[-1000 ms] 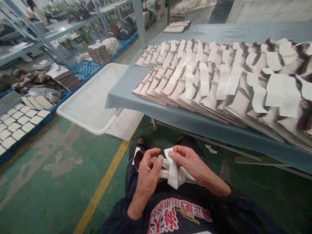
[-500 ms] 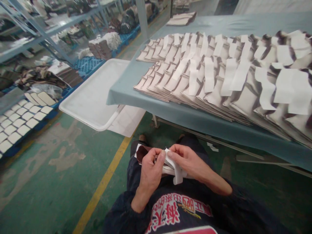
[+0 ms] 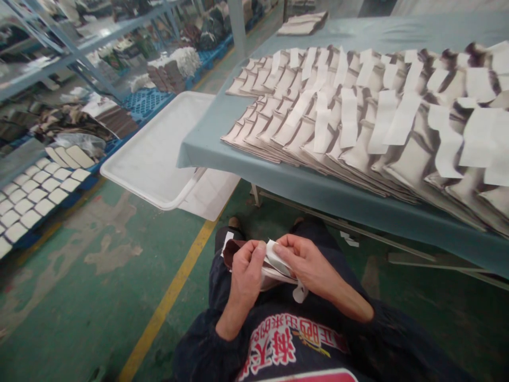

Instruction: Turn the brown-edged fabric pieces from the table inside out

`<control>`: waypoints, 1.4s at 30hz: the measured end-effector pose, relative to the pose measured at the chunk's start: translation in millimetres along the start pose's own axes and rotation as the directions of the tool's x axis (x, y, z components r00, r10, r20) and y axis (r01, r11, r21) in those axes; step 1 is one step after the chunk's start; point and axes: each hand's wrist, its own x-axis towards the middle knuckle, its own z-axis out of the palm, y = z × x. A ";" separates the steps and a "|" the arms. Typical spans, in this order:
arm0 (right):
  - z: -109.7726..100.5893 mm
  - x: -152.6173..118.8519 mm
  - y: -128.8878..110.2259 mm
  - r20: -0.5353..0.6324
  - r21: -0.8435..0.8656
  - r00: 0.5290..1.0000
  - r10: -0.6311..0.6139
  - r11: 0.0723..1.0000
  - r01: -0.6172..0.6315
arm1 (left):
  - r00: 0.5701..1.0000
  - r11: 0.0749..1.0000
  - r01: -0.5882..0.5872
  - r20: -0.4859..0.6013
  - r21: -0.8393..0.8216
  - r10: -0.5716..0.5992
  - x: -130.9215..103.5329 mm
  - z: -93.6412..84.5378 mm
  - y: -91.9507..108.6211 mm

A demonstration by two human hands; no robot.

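Over my lap, my left hand (image 3: 245, 277) is closed, thumb against fingers, on a dark brown and cream piece of material (image 3: 229, 252) with a curled edge. My right hand (image 3: 312, 265) pinches a white strip (image 3: 274, 256) close to the left fingertips. The strip's curled tail hangs below the right hand. A small white edge shows behind the brown part. My fingers hide much of the piece, so its exact kind cannot be made out. Similar cream and brown pieces (image 3: 254, 127) lie in overlapping rows on the table, several with white strips (image 3: 349, 116) on top.
A blue-green covered table (image 3: 202, 146) stands ahead and to the right. Beside its left corner is a large white tray (image 3: 151, 164). Blue pallets (image 3: 145, 103) with stacked goods and metal shelving (image 3: 99, 45) are at the left. A yellow line (image 3: 170, 302) crosses the green floor.
The white strip between my hands has shifted: its long hanging tail is now curled lower and further right. Both hands stay closed in nearly the same place. The view has tilted slightly.
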 end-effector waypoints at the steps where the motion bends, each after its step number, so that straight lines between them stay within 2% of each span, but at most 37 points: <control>1: -0.3 -0.7 -1.0 -0.003 0.003 1.000 0.004 1.000 -0.004 | 1.000 1.000 0.003 -0.009 -0.003 -0.003 0.1 -0.7 -0.9; 8: -2.5 -3.2 -2.9 0.006 0.034 1.000 0.026 0.999 -0.027 | 0.997 0.998 -0.045 -0.060 0.039 0.048 -0.4 -5.2 -0.9; 11: -3.2 -3.2 -0.9 0.011 0.045 1.000 0.024 0.999 -0.024 | 0.996 0.996 -0.070 -0.063 -0.055 0.067 -1.1 -7.2 -4.5; 13: -3.9 -3.1 1.2 0.006 0.048 1.000 0.020 0.999 -0.020 | 0.998 0.983 -0.064 0.013 -0.173 0.067 -1.2 -10.5 -9.9; 16: -4.2 -2.8 5.6 0.004 0.049 1.000 0.028 0.998 -0.028 | 0.978 0.954 -0.013 0.196 -0.301 0.076 -1.4 -18.3 -17.7; 19: -2.2 -2.9 11.4 0.011 0.064 0.999 0.043 0.997 -0.044 | 0.951 0.950 0.043 0.305 -0.308 0.056 -2.2 -26.0 -19.4; 22: 0.5 -2.8 17.8 0.017 0.082 0.998 0.059 0.995 -0.060 | 0.936 0.965 0.130 0.350 -0.228 -0.043 -2.7 -30.5 -15.4; 25: 1.0 -2.4 23.4 0.010 0.078 0.997 0.071 0.994 -0.072 | 0.921 0.977 0.195 0.360 -0.085 -0.153 -2.3 -32.1 -11.1; 28: -1.0 -3.3 24.3 -0.021 0.053 0.998 0.061 0.997 -0.060 | 0.918 0.976 0.217 0.342 -0.016 -0.198 -2.0 -32.6 -9.1; 32: -3.2 -11.5 11.9 -0.043 0.001 0.999 0.006 1.000 -0.005 | 0.951 0.979 0.192 0.259 -0.071 -0.168 -2.6 -33.1 -3.7; 37: 0.7 -25.3 -6.9 -0.028 -0.059 0.998 -0.060 0.997 0.059 | 0.965 0.982 0.146 0.237 -0.118 -0.115 -3.8 -32.9 8.0; 39: 2.9 -26.3 -6.8 -0.010 -0.096 0.998 -0.063 0.994 0.061 | 0.967 0.980 0.143 0.231 -0.140 -0.108 -4.2 -31.0 11.3; 42: 4.5 -21.7 -0.3 -0.057 -0.177 0.994 -0.098 0.980 0.086 | 0.973 0.979 0.135 0.204 -0.151 -0.103 -4.2 -25.9 13.5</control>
